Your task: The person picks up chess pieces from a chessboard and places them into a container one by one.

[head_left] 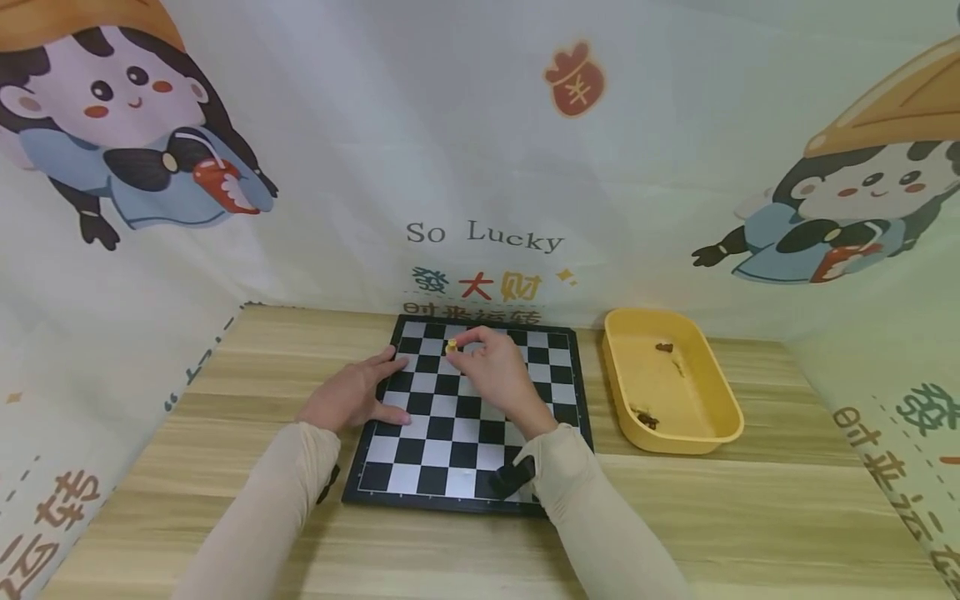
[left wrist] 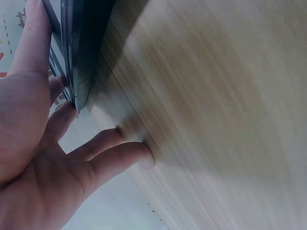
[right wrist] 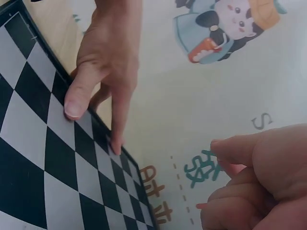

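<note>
A black-and-white chessboard [head_left: 465, 407] lies on the table. My right hand [head_left: 497, 375] is over its far half and pinches a small gold-yellow chess piece [head_left: 451, 346] between thumb and index finger. In the right wrist view the same hand [right wrist: 256, 179] hides the piece. At the board's left edge, my left hand [head_left: 348, 394] rests with thumb and index finger on the squares. The left wrist view shows other fingers of that hand [left wrist: 43, 158] reaching down past the board's dark side to the wooden surface.
A yellow plastic tub [head_left: 723, 400] stands right of the board, with a few small dark brown and gold pieces inside. The wood-grain table [head_left: 247, 400] ends against a printed cloth backdrop [head_left: 337, 167] at the back and sides.
</note>
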Available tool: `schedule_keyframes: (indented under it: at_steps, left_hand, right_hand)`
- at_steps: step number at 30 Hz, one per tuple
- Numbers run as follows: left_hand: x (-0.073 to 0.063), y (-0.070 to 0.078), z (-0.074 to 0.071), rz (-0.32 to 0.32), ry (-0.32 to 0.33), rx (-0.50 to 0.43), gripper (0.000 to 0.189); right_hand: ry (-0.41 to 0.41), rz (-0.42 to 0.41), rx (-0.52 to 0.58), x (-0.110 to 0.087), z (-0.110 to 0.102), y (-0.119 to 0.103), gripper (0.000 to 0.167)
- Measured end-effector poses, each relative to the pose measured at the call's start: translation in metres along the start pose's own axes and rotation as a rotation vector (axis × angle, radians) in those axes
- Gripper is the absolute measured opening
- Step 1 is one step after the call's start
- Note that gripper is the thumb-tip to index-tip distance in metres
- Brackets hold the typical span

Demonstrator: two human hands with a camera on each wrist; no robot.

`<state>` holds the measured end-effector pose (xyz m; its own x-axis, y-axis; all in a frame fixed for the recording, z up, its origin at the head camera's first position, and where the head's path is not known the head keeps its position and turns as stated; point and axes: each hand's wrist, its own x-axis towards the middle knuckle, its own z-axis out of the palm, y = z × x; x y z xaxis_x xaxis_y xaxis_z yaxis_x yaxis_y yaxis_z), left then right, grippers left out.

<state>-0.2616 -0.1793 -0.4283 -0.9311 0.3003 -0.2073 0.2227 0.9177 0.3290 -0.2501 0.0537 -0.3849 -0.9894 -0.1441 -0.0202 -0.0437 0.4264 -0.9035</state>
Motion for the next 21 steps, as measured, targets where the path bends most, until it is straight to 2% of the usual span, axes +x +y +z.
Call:
schedule_keyframes:
  at_steps: [16,21]
  left_hand:
    - [0.001,0.0,0.001,-0.01,-0.004,-0.008,0.104]
    - [0.0,0.0,0.002,0.009,0.003,-0.004,0.103]
  right_hand:
    - [0.058,-0.009,0.052,-0.017,-0.026,0.0,0.027]
    - [0.092,0.003,0.116,-0.026,-0.035,0.001,0.027]
